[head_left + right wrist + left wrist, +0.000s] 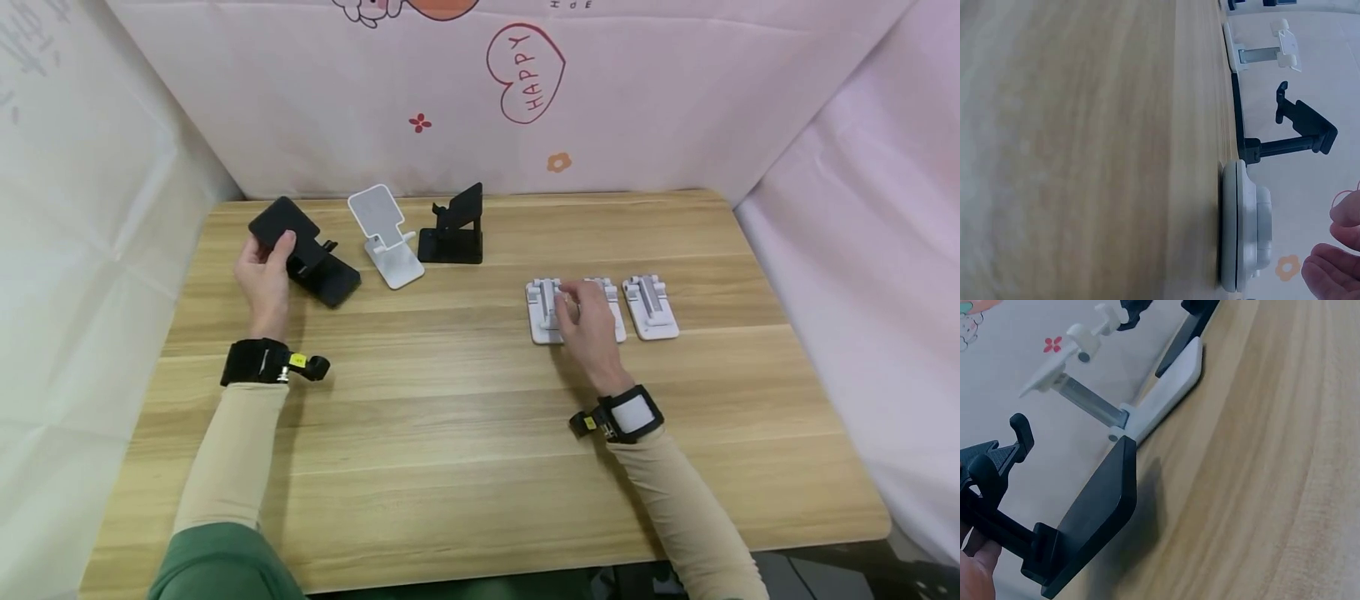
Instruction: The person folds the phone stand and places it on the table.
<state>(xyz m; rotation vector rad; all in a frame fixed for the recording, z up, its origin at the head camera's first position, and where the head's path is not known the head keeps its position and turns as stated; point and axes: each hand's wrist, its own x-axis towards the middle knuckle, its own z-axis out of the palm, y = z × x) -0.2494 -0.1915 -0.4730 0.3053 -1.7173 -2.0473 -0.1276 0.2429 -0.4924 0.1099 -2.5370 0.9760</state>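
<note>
My left hand [264,279] grips a black phone stand [330,279] by its upper part, at the left of the table. In the left wrist view that black stand's base is tilted, with a shadow on the wood beside it. Over a row of folded white phone stands my right hand [588,329] hovers, fingers loosely bent and nothing visible between them. It partly hides the middle folded stand [618,321]. The left folded stand [538,312] and the right folded stand [654,308] lie flat on either side.
An unfolded white phone stand [397,265] and another unfolded black phone stand [452,246] stand near the back edge of the wooden table [450,433]. A printed white cloth [637,100] hangs behind the table, with more cloth at both sides.
</note>
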